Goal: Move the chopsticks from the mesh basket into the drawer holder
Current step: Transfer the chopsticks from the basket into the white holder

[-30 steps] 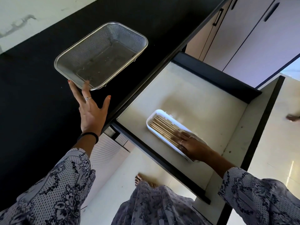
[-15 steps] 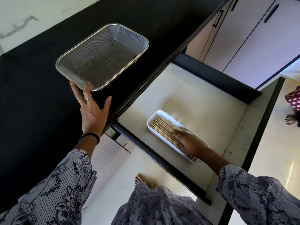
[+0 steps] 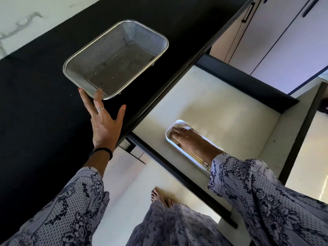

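The steel mesh basket [image 3: 113, 57] stands on the black counter [image 3: 35, 107] with nothing visible inside it. My left hand [image 3: 104, 121] lies flat on the counter, fingers spread, fingertips touching the basket's near rim. In the open drawer [image 3: 213, 107] sits a white oblong holder [image 3: 170, 142] filled with wooden chopsticks [image 3: 197, 157]. My right hand [image 3: 186, 139] rests flat on top of the chopsticks, fingers stretched toward the holder's far end, hiding most of them. It grips nothing that I can see.
The drawer has dark walls and a pale liner. Pale cabinet doors [image 3: 284, 41] with dark handles stand behind it. My bare foot [image 3: 163, 197] shows on the tiled floor below the drawer front.
My right hand has slid along the holder from its near end to its far end, over the chopsticks. My left hand stays at the basket rim.
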